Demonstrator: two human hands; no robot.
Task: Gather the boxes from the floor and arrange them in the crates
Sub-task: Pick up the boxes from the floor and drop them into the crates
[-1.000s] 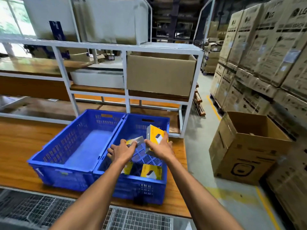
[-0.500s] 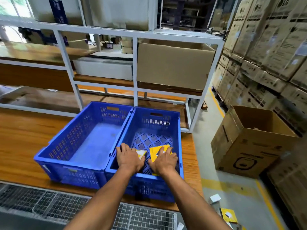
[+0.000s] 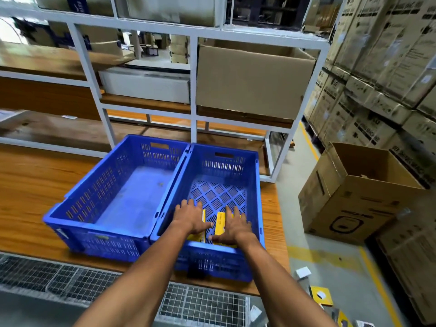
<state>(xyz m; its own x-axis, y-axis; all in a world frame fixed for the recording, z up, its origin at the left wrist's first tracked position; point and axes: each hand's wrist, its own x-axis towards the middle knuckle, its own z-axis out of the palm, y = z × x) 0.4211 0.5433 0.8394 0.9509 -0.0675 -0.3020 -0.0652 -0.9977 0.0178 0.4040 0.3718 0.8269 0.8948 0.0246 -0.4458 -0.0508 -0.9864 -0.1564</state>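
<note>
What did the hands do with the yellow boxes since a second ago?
A second ago both hands held boxes up above the right crate. Now the left hand and right hand lie flat, pressing the yellow boxes down at its near end. The left crate stays empty, and boxes still lie on the floor.

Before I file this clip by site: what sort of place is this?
Most likely a warehouse: stacked cartons along the aisle, white metal shelving, yellow lines on the concrete floor.

"LG" is printed on the stacked cardboard cartons (image 3: 368,31) at right.
</note>
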